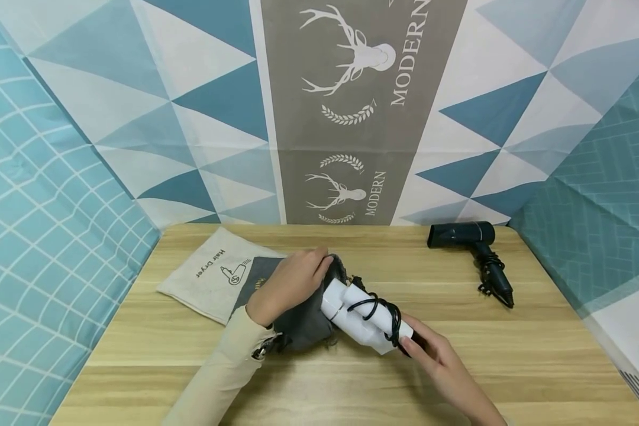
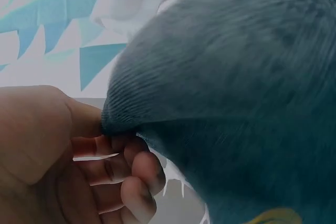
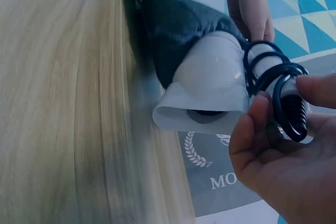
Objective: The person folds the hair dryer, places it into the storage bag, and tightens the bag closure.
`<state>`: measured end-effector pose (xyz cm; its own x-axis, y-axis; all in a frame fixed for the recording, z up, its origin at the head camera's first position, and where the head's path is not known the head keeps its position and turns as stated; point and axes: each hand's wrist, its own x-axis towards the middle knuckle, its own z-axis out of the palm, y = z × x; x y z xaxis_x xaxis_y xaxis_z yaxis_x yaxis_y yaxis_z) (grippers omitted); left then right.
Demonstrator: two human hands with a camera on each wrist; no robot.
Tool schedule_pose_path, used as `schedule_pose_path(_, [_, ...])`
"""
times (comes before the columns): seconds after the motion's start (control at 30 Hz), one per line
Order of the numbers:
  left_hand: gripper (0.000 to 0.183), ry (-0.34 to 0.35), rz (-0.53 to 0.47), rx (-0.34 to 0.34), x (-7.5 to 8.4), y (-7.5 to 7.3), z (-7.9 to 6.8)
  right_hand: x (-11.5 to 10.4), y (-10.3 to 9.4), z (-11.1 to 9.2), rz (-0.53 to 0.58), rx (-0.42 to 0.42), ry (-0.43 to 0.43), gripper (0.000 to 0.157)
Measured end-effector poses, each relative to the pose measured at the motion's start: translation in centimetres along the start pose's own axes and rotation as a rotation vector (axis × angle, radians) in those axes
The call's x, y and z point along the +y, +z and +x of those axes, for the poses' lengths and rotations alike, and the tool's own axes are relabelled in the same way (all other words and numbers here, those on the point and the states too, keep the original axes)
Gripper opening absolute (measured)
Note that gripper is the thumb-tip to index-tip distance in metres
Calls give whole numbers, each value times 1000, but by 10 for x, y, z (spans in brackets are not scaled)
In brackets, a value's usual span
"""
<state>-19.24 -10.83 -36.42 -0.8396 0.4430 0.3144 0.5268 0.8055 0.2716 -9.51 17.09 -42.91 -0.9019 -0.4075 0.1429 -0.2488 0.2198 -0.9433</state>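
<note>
A white hair dryer (image 1: 354,325) with a black cord (image 1: 395,325) wound about its folded handle lies partly inside a dark grey cloth pouch (image 1: 300,328). My left hand (image 1: 293,281) pinches the pouch's upper edge between thumb and fingers, as the left wrist view shows up close. With thumb and fingers, my right hand (image 1: 433,352) grips the handle's cord end. In the right wrist view the dryer's wide flat nozzle (image 3: 202,116) faces outward, while its other end is hidden in the cloth.
Under the grey pouch's left side lies a beige cloth bag (image 1: 207,266) printed "Hair Dryer". A black hair dryer (image 1: 460,235) with its cord bundled on the handle rests at the table's back right. Patterned sheets (image 1: 341,136) rise behind the wooden table (image 1: 511,367).
</note>
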Motion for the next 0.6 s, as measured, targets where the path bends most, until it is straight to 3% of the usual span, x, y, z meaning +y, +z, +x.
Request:
schedule_pose_path(0.2, [25,21,61,-22,0,3,0,-4,2,-2,-71,-37,-121,44])
schedule_pose_path(0.37, [24,64,55,-126,8,3,-3,-21,4,-3,-210,89,-207,43])
schedule_pose_path(0.5, [28,8,36,-189,14,-1,-7,-26,4,-4,-291,203,-229,43])
schedule_pose_path(0.6, [28,-2,9,-193,17,-3,-7,-18,3,-2,-347,231,-278,47])
